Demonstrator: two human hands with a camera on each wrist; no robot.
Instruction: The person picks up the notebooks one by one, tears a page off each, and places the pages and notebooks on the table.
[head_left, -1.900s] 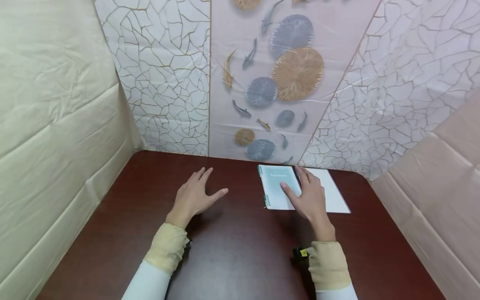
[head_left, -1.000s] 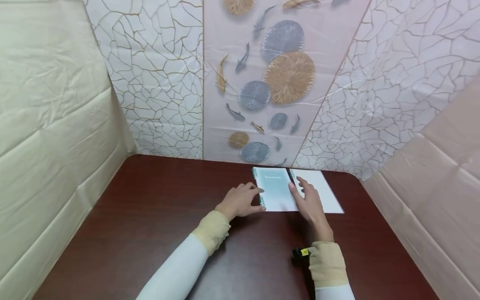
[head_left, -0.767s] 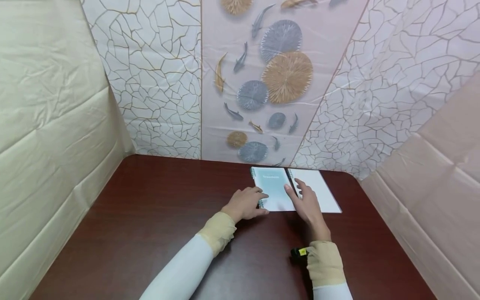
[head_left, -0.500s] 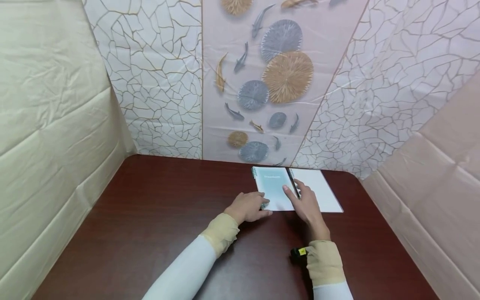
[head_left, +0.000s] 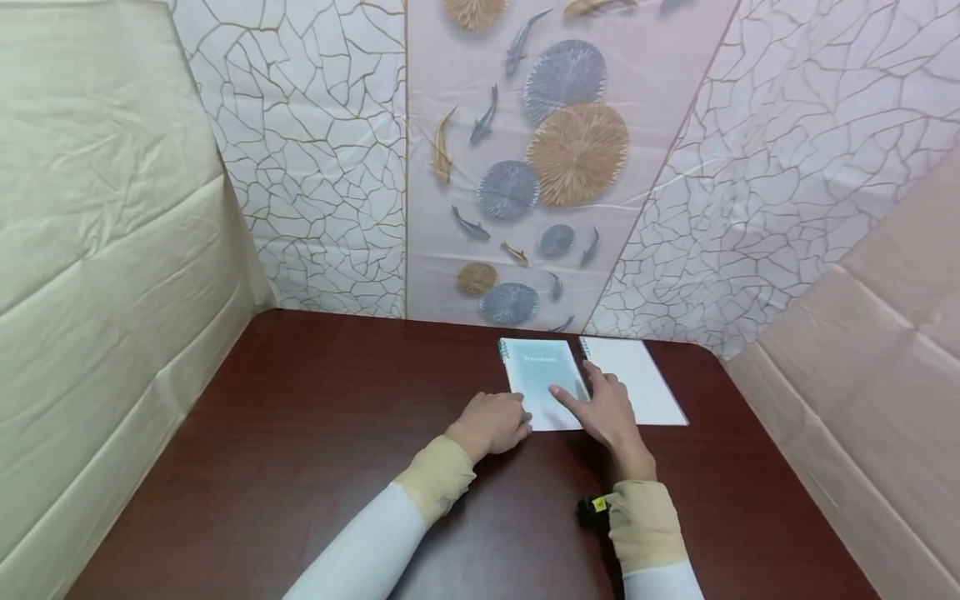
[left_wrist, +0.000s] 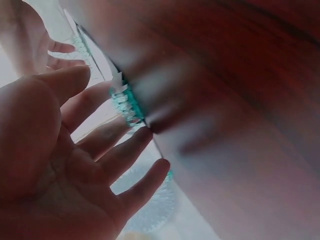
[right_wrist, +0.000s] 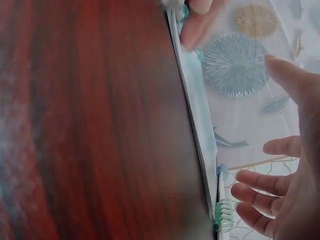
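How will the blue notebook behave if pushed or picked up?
The blue notebook would probably slide rather than tip, being thin and low on the table. Its layered sheets may sag if lifted by one edge. The green rings sit at its left side, so the sheets could fan open on the right.

The left hand (head_left: 491, 423) masks its own fingertips from my head view, and I can't tell whether they pinch the teal notebook (head_left: 542, 379); its lower binding is covered too. The small lettering (head_left: 540, 359) is too soft for me to read surely. My right hand (head_left: 609, 410) hides the white notebook's (head_left: 637, 379) lower left corner. A cuff (head_left: 647, 521) partly covers the black gadget (head_left: 592, 515). The bottom edge crops both sleeves (head_left: 360, 546) and the tabletop (head_left: 300, 417). My wrist views crop both hands.
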